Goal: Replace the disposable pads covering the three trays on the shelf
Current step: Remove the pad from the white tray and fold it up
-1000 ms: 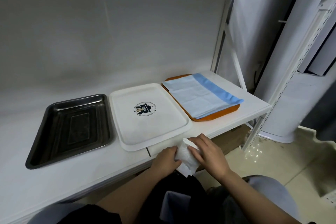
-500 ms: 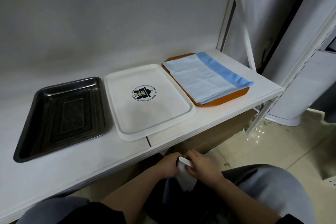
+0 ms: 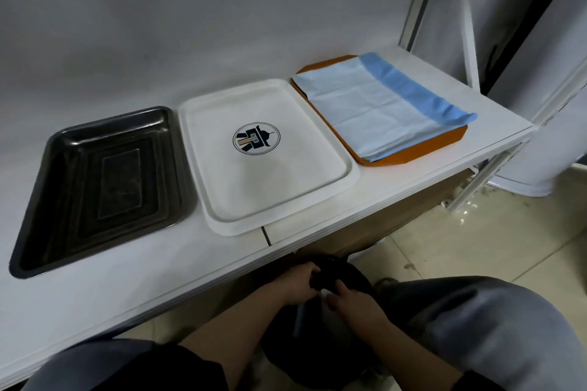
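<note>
Three trays sit side by side on the white shelf (image 3: 397, 187). At the left is a dark metal tray (image 3: 47, 200), bare inside. In the middle is a white plastic tray (image 3: 222, 200), also bare, printed at its centre with a round dark-blue emblem (image 3: 256, 138) that has tan stripes; no lettering on it can be read. At the right is an orange tray (image 3: 413, 151) covered by a pale blue disposable pad (image 3: 374, 105), whose darker blue band overhangs the tray's right edge.

Below the shelf's front edge the left hand (image 3: 297, 287) and right hand (image 3: 352, 301) are close together over a black bag (image 3: 346, 273), fingers curled at its dark rim. A thin blue strip (image 3: 298, 319) shows between the wrists. Whether either hand actually grips something cannot be told.
</note>
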`<move>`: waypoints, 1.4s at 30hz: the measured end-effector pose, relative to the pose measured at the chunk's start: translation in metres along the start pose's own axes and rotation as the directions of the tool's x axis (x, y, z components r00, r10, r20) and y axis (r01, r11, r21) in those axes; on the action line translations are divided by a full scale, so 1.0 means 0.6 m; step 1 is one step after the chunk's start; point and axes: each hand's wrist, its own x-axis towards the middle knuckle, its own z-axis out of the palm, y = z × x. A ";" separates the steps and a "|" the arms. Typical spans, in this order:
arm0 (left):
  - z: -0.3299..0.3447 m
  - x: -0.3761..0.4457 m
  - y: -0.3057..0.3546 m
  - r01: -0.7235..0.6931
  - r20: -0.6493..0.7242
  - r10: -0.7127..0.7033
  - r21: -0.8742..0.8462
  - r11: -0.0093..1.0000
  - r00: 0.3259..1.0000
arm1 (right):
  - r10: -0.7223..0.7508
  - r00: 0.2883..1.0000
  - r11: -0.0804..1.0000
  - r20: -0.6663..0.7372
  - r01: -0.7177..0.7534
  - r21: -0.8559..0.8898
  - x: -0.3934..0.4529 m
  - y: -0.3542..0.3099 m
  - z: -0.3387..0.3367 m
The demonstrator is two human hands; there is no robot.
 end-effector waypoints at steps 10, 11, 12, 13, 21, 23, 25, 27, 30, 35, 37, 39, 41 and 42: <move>0.010 0.019 -0.023 0.061 0.005 -0.062 0.040 0.997 0.998 | -0.072 0.959 0.995 0.276 0.050 0.085 0.021 -0.014 0.064; 0.011 0.020 -0.025 0.064 0.006 -0.065 0.045 0.997 0.998 | -0.034 0.952 0.993 0.305 -0.002 0.119 0.016 -0.018 0.058; 0.010 0.020 -0.026 0.067 0.009 -0.067 0.046 0.997 0.998 | -0.003 0.944 0.986 0.330 -0.053 0.161 0.015 -0.018 0.057; 0.010 0.021 -0.028 0.068 0.013 -0.069 0.048 0.997 0.998 | 0.031 0.924 0.974 0.382 -0.113 0.195 0.012 -0.020 0.053; 0.007 0.020 -0.028 0.080 0.036 -0.082 0.071 0.994 0.996 | 0.171 0.887 0.931 0.429 -0.289 0.225 -0.002 -0.021 0.024; 0.004 0.018 -0.024 0.079 0.036 -0.082 0.084 0.993 0.996 | 0.156 0.892 0.939 0.425 -0.268 0.216 -0.006 -0.020 0.008; 0.001 0.009 -0.018 0.073 0.043 -0.077 0.103 0.992 0.996 | 0.139 0.902 0.961 0.409 -0.223 0.166 -0.011 -0.018 -0.008; -0.003 0.006 -0.013 0.069 0.069 -0.077 0.116 0.991 0.995 | 0.132 0.903 0.976 0.408 -0.190 0.105 -0.006 -0.017 -0.021; -0.016 -0.003 0.005 0.050 0.088 -0.061 0.118 0.992 0.994 | 0.145 0.939 0.983 0.312 -0.173 0.064 -0.004 -0.010 -0.051; -0.049 -0.022 0.055 0.013 0.096 -0.017 0.044 0.999 0.995 | 0.131 0.990 0.991 -0.061 -0.131 0.009 -0.023 0.014 -0.129; -0.064 -0.036 0.079 -0.004 0.089 0.003 0.008 1.000 0.996 | 0.154 0.977 0.987 -0.150 -0.158 -0.017 -0.042 0.019 -0.160; -0.079 -0.043 0.098 -0.019 0.077 0.019 0.000 1.000 0.997 | 0.176 0.976 0.984 -0.128 -0.179 -0.008 -0.045 0.024 -0.181; -0.096 -0.053 0.121 -0.033 0.030 0.033 -0.015 0.999 0.999 | 0.200 0.967 0.979 -0.158 -0.202 0.000 -0.060 0.033 -0.210; -0.105 -0.059 0.132 -0.042 0.006 0.042 -0.030 0.999 0.999 | 0.205 0.959 0.977 -0.193 -0.211 -0.009 -0.067 0.036 -0.226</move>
